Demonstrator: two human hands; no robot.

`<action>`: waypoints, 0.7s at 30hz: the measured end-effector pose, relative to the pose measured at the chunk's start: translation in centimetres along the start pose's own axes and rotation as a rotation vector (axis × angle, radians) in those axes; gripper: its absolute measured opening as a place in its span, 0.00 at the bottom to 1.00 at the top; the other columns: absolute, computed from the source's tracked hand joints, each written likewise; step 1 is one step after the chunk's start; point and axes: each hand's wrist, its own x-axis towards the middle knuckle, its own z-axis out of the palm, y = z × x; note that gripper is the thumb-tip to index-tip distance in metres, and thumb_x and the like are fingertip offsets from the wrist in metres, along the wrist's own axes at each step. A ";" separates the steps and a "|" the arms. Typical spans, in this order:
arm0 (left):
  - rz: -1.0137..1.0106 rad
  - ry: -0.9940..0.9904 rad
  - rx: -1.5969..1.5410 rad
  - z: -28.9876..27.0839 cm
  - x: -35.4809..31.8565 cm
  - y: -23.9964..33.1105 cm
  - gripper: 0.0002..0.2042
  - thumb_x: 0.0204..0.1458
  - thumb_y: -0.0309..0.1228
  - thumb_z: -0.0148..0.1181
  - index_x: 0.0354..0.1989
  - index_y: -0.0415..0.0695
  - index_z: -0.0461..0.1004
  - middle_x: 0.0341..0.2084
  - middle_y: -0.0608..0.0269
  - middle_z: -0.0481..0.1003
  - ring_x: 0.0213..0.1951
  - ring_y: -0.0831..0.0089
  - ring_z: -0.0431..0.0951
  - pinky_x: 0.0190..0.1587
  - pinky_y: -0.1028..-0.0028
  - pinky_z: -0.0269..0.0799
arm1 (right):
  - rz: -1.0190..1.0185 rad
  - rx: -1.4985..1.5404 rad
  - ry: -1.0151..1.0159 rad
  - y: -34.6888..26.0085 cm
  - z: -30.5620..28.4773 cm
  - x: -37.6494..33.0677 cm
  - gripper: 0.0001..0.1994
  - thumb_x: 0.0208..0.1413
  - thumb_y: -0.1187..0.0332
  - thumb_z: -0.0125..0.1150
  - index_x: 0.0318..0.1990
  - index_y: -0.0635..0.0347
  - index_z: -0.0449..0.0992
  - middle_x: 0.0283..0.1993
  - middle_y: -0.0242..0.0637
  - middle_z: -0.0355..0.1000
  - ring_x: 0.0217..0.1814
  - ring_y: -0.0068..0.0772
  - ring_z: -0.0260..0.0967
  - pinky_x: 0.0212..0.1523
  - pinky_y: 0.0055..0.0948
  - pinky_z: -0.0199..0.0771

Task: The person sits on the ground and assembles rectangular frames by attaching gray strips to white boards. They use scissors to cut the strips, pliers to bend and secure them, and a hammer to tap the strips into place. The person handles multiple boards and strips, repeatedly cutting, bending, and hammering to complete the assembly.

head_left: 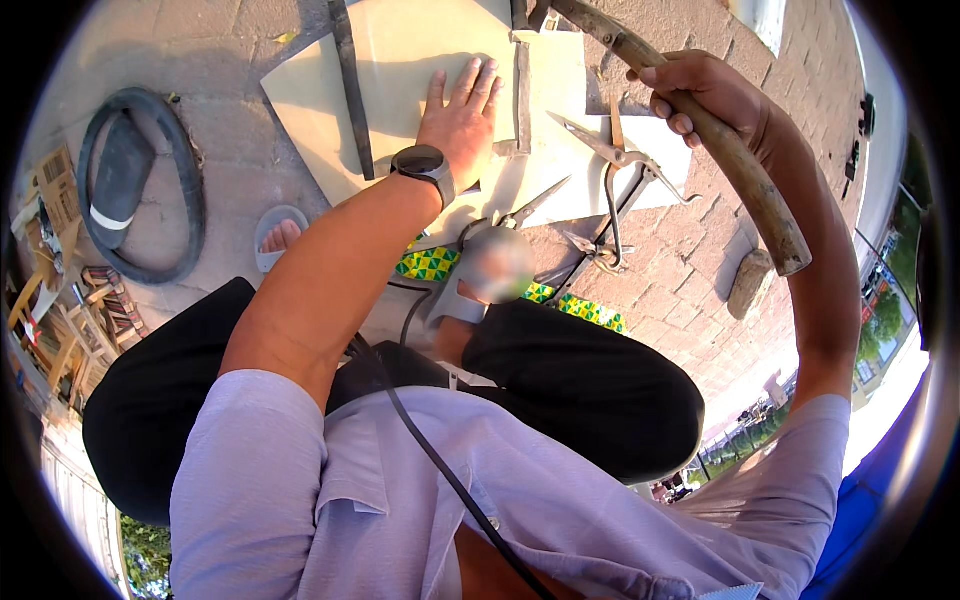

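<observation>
My left hand (465, 125) lies flat with fingers spread on a tan sheet (300, 90), its forearm crossing over my knee. Dark narrow strips (350, 95) lie across the sheet on both sides of that hand. My right hand (700, 85) is raised at the right, wrapped round the thick, curved handle of a wooden-handled tool (745, 165). The tool's far end reaches the top edge, where its head shows only in part. Between the hands, large metal shears (620, 157) lie open on the sheet's edge. Smaller pointed shears (525, 207) lie nearer my foot.
Pliers (597, 248) rest near a green-and-yellow patterned strip (590, 310). A stone (750, 283) sits on the brick paving at right. At left lies a black rubber ring (190, 230) around a dark flat piece (125, 170). Wooden pieces (65, 340) are piled at far left.
</observation>
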 end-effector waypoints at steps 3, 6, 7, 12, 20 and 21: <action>0.007 0.041 0.001 0.5 0.1 -0.1 0.46 0.52 0.44 0.71 0.77 0.42 0.53 0.79 0.57 0.45 0.80 0.58 0.42 0.77 0.45 0.42 | 0.028 -0.087 0.005 -1.4 0.0 -0.8 0.12 0.67 0.62 0.57 0.43 0.65 0.76 0.26 0.30 0.71 0.19 0.16 0.67 0.14 0.19 0.71; -0.003 0.046 0.061 0.9 0.2 -0.1 0.47 0.52 0.44 0.71 0.77 0.43 0.52 0.80 0.58 0.44 0.80 0.59 0.42 0.77 0.46 0.41 | -0.016 -0.022 0.017 -2.1 -0.4 -0.7 0.12 0.67 0.63 0.56 0.45 0.64 0.76 0.27 0.30 0.71 0.19 0.15 0.67 0.13 0.19 0.69; -0.007 0.041 0.062 1.0 0.2 -0.2 0.47 0.52 0.45 0.71 0.78 0.43 0.52 0.80 0.58 0.44 0.80 0.59 0.42 0.77 0.46 0.41 | -0.007 -0.057 0.030 -1.8 0.2 -0.5 0.12 0.67 0.62 0.56 0.45 0.64 0.76 0.27 0.30 0.70 0.19 0.15 0.67 0.13 0.19 0.69; -0.007 0.042 0.046 1.1 0.3 -0.1 0.48 0.51 0.44 0.72 0.78 0.43 0.52 0.80 0.59 0.44 0.80 0.60 0.41 0.78 0.46 0.41 | 0.054 -0.056 -0.036 -1.7 -0.4 -0.7 0.11 0.66 0.62 0.58 0.41 0.63 0.74 0.26 0.30 0.70 0.19 0.16 0.67 0.13 0.21 0.69; -0.005 0.059 0.072 0.8 0.4 -0.1 0.49 0.49 0.43 0.73 0.77 0.43 0.52 0.79 0.56 0.46 0.79 0.59 0.44 0.76 0.44 0.47 | 0.038 -0.038 -0.004 1.2 2.1 -0.2 0.12 0.64 0.63 0.61 0.43 0.65 0.73 0.26 0.33 0.69 0.18 0.21 0.66 0.14 0.25 0.69; -0.005 0.056 0.064 0.7 0.5 0.1 0.49 0.49 0.42 0.74 0.77 0.43 0.52 0.79 0.56 0.47 0.79 0.59 0.45 0.75 0.43 0.49 | 0.039 -0.012 -0.004 1.6 1.9 -0.1 0.12 0.64 0.63 0.61 0.43 0.65 0.74 0.26 0.33 0.69 0.18 0.21 0.66 0.14 0.26 0.68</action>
